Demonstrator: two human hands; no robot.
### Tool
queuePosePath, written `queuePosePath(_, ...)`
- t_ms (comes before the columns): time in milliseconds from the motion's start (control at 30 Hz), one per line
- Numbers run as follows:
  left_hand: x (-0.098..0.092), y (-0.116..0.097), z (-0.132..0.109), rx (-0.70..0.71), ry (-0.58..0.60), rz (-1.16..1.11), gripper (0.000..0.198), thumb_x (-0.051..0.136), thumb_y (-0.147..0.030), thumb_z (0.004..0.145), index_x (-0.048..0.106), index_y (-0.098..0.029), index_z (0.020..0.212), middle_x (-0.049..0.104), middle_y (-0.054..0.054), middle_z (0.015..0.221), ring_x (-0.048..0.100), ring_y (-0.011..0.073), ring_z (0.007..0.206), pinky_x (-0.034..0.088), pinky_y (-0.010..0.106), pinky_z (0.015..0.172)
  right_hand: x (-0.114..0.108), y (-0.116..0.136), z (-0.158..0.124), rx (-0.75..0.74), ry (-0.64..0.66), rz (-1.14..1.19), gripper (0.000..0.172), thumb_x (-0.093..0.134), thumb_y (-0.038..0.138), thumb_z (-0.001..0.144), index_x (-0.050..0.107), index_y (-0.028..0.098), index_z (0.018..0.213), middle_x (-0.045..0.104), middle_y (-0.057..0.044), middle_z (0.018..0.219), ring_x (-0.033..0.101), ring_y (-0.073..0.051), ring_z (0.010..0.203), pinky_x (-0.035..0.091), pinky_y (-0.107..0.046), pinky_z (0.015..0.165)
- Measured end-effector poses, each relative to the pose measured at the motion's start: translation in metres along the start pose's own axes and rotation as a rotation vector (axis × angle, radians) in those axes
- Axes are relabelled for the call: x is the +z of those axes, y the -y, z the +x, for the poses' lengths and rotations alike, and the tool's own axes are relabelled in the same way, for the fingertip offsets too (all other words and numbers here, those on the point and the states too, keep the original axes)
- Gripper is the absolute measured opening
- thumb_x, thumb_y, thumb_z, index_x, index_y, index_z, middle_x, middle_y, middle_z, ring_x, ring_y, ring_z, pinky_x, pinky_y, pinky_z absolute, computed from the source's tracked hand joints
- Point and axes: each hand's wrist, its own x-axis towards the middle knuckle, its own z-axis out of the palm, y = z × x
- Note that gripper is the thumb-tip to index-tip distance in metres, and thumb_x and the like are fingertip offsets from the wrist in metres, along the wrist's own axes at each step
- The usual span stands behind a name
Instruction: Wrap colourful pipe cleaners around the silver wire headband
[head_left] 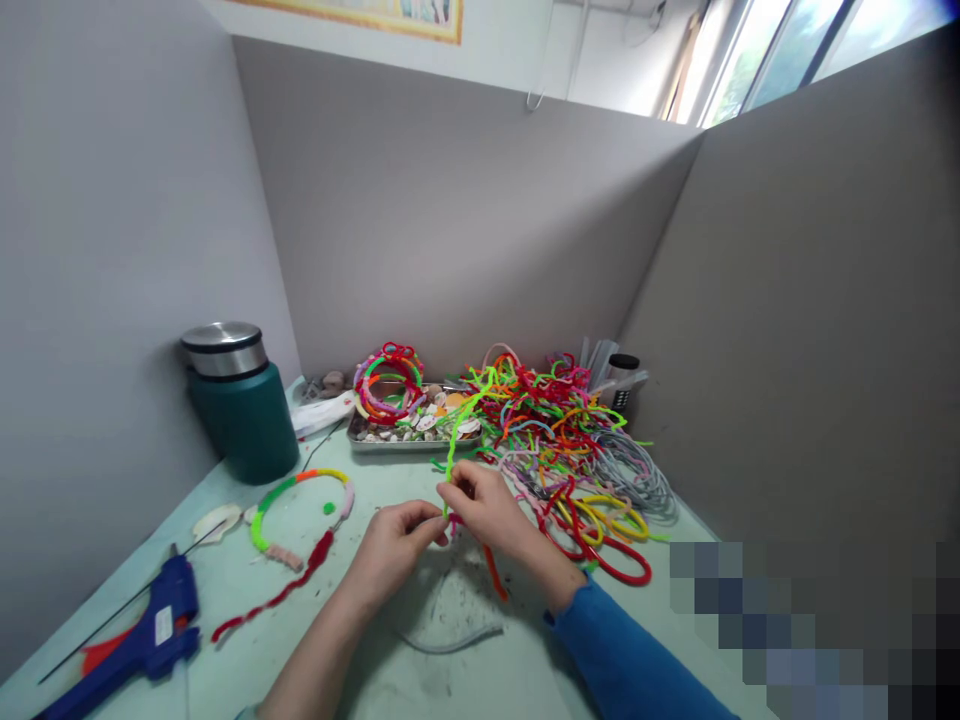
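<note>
My left hand [396, 545] and my right hand [486, 505] meet above the middle of the table, both closed in a pinch. A lime-green pipe cleaner [453, 440] rises upright from between my fingertips, its lower end hidden in them. A bit of pink shows just under the pinch, and an orange pipe cleaner piece [495, 575] hangs below my right hand. To the left lies a wire hoop [281, 492] partly wrapped in coloured sections, with a red pipe cleaner [277, 595] trailing from it. A bare grey wire piece [450, 645] rests on the table in front.
At left are a blue glue gun [161, 620], a white shell [217, 522] and a green flask [244, 410]. Behind, a metal tray [412, 446] holds shells and finished hoops [388, 385]. Tangled pipe cleaners [544, 400], grey wire coils [637, 475] and red loops [626, 562] cover the right.
</note>
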Motion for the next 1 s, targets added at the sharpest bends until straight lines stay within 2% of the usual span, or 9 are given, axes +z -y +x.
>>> queuePosePath(133,0.0008,0.0036,0.0009,-0.029,0.036,-0.057,0.032,0.056,-0.043,0.071,0.065,-0.012,0.070,0.060,0.001,0.061,0.036,0.0054,0.039,0.028,0.019,0.039,0.0016,-0.0017,0.0000,0.056,0.004,0.083,0.018,0.050,0.023,0.075,0.041,0.017,0.060,0.040,0.006,0.055,0.038,-0.008,0.052,0.027,-0.020,0.049)
queuePosePath(367,0.0020,0.0046,0.0022,-0.066,0.061,-0.165,0.031,0.056,-0.041,0.071,0.062,-0.011,0.075,0.063,0.004,0.068,0.037,0.0055,0.040,0.031,0.018,0.036,0.0035,-0.0018,-0.0016,-0.007,-0.023,0.089,0.019,0.048,0.024,0.077,0.040,0.018,0.062,0.039,0.006,0.055,0.037,-0.008,0.052,0.027,-0.020,0.049)
queuePosePath(667,0.0025,0.0106,0.0031,-0.016,0.023,-0.064,0.031,0.055,-0.040,0.072,0.064,-0.010,0.073,0.061,0.005,0.065,0.039,0.0071,0.043,0.029,0.019,0.039,0.0079,-0.0077,-0.0026,-0.038,-0.038,0.023,0.016,0.049,0.023,0.077,0.043,0.018,0.064,0.042,0.006,0.055,0.039,-0.008,0.051,0.026,-0.020,0.049)
queuePosePath(867,0.0018,0.0052,0.0016,0.008,0.017,-0.046,0.022,0.058,-0.030,0.068,0.066,-0.012,0.075,0.061,0.004,0.066,0.044,0.0098,0.050,0.031,0.020,0.046,0.0100,-0.0088,-0.0044,-0.091,-0.059,-0.064,0.013,0.050,0.020,0.076,0.045,0.018,0.064,0.043,0.006,0.056,0.039,-0.008,0.051,0.025,-0.020,0.050)
queuePosePath(1000,0.0016,0.0085,0.0029,-0.007,0.038,-0.067,0.027,0.058,-0.036,0.069,0.066,-0.011,0.075,0.059,0.003,0.064,0.042,0.0092,0.048,0.030,0.020,0.045,0.0094,-0.0076,-0.0047,-0.113,-0.051,-0.067,0.014,0.050,0.020,0.077,0.045,0.018,0.064,0.043,0.005,0.056,0.039,-0.008,0.051,0.025,-0.020,0.050)
